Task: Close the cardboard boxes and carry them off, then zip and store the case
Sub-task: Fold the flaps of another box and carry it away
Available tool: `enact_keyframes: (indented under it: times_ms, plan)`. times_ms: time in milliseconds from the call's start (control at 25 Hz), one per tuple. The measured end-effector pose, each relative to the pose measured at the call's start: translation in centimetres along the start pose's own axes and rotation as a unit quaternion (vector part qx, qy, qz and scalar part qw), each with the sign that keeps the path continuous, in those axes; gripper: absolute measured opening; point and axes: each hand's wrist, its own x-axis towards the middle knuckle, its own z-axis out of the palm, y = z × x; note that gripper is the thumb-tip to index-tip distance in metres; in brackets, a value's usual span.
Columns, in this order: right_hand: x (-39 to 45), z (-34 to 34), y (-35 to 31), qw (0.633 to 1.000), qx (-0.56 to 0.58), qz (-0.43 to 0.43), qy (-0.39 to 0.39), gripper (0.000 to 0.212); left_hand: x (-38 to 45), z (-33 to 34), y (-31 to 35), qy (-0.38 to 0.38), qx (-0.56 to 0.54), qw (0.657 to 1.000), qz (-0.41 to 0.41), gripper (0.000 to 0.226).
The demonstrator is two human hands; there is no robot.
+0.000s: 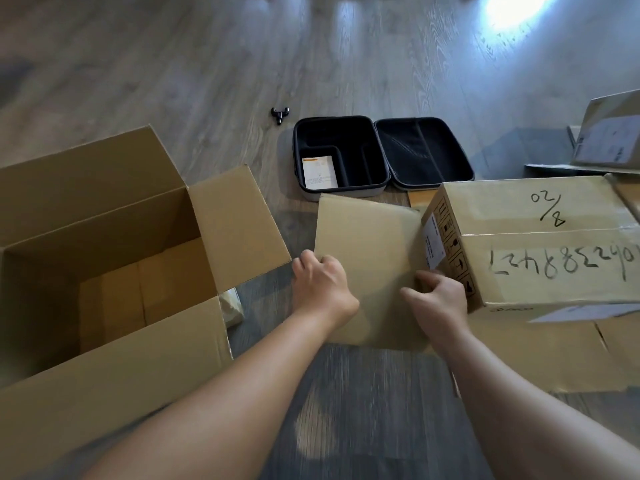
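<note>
- The brown cardboard flap [367, 258] lies folded out flat toward the person, hinged to a wide flattened carton [540, 355] on the grey wood-grain floor [207, 64]; it seems the next panel to be folded shut.
- The left hand [320, 289] curls its fingers over the flap's left edge, gripping it, probably to lift it.
- The right hand [440, 299] has curled fingers at the flap's right side, against the corner of the small closed carton with black handwritten numbers [540, 244], which sits on the flattened one. Whether it pinches the flap or steadies that carton I cannot tell.
- To the left stands the large open brown cardboard box [104, 265], flaps spread.
- Beyond the flap, the black hard-shell zip case [381, 154] lies opened flat, a white leaflet [319, 172] in its left half, still to be zipped.
- A small black forked attachment [280, 114] lies on the floor near the case.
</note>
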Motion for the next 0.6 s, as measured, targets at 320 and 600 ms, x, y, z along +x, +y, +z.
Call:
enact_keyframes:
  times_ms: [320, 600]
  plan:
    - [0.6, -2.0, -5.3, 0.993, -0.058, -0.104, -0.001, 0.043, 1.6, -5.2, 2.6, 0.113, -0.016, 0.992, 0.052, 0.024]
    - [-0.7, 1.3, -12.5, 0.974, -0.13, -0.186, -0.005, 0.048, 1.3, -10.6, -2.7, 0.095, -0.004, 0.994, -0.045, 0.025]
